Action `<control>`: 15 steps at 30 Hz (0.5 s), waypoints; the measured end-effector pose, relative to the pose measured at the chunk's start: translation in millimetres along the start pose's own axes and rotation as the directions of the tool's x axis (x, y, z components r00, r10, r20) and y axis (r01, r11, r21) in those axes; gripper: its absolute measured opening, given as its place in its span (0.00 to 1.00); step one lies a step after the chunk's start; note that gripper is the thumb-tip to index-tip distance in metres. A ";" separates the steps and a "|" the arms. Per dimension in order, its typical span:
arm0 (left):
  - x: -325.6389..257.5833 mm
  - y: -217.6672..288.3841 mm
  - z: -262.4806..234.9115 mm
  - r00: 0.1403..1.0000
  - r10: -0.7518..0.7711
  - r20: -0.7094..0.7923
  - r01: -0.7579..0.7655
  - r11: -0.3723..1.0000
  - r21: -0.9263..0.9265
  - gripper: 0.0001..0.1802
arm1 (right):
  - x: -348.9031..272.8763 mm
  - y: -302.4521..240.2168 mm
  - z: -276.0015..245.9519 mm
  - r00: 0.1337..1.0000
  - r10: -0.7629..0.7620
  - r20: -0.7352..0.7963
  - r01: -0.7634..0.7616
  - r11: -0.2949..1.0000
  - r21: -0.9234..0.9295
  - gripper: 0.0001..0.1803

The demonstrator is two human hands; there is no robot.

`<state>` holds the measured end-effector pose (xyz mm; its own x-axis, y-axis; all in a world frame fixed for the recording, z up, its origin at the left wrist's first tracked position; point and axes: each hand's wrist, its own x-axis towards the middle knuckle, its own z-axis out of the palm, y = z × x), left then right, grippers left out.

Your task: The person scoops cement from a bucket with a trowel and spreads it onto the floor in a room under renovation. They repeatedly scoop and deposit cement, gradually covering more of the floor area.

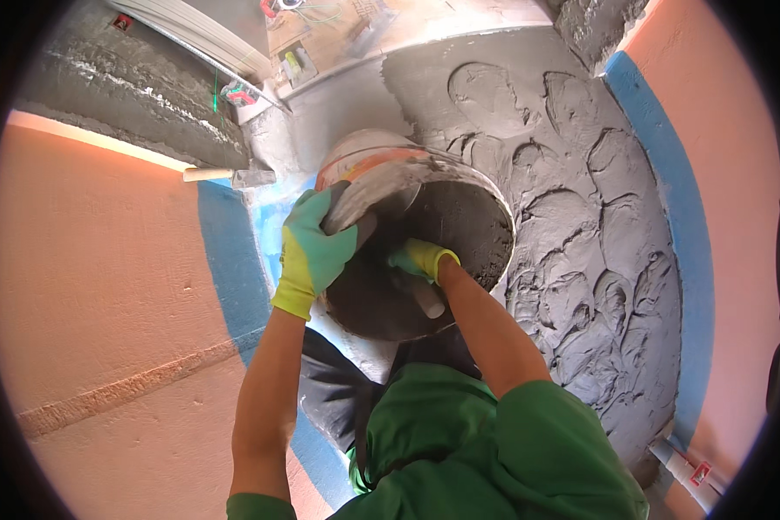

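Note:
A large white bucket (366,143) with orange markings leans toward me, its mouth facing up at my body. Dark grey wet mortar (459,221) coats or fills its inside. My left hand (316,247), in a green and yellow glove, is closed on the bucket's left rim. Inside the mouth, my right hand (425,260), gloved the same way, is closed around a hand tool with a thick grey handle (427,299). The handle's end sticks out toward me. The tool's working end cannot be made out in the mortar.
Wet mortar with curved ridges (572,260) covers the floor to the right. Pink walls with blue lower bands (667,165) stand on both sides. At the left lie a wooden-handled hammer (253,178) and a small red-grey device (238,94); a yellow-handled tool (293,65) lies farther back.

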<state>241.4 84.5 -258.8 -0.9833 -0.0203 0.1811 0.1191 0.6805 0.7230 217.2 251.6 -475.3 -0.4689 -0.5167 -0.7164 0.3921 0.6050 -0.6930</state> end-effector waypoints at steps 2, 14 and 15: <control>-4.0 -2.3 -0.2 0.997 -0.074 -0.009 0.073 0.994 -0.084 0.25 | -10.0 -17.2 8.4 0.998 -0.025 0.062 0.012 0.980 0.199 0.16; -24.5 -5.8 5.4 0.991 -0.084 -0.107 0.069 0.988 -0.141 0.21 | -42.0 -49.9 49.9 0.942 -0.318 0.107 -0.019 0.267 0.963 0.12; -24.4 -7.2 6.4 0.990 -0.086 -0.114 0.074 0.992 -0.101 0.21 | -45.0 -51.5 46.7 0.939 -0.330 0.100 -0.010 0.265 0.964 0.12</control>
<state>263.7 84.8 -272.7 -0.9677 -0.1620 0.1933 0.0592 0.5993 0.7983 255.1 215.4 -411.2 -0.4901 -0.7456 -0.4516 0.8717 -0.4186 -0.2549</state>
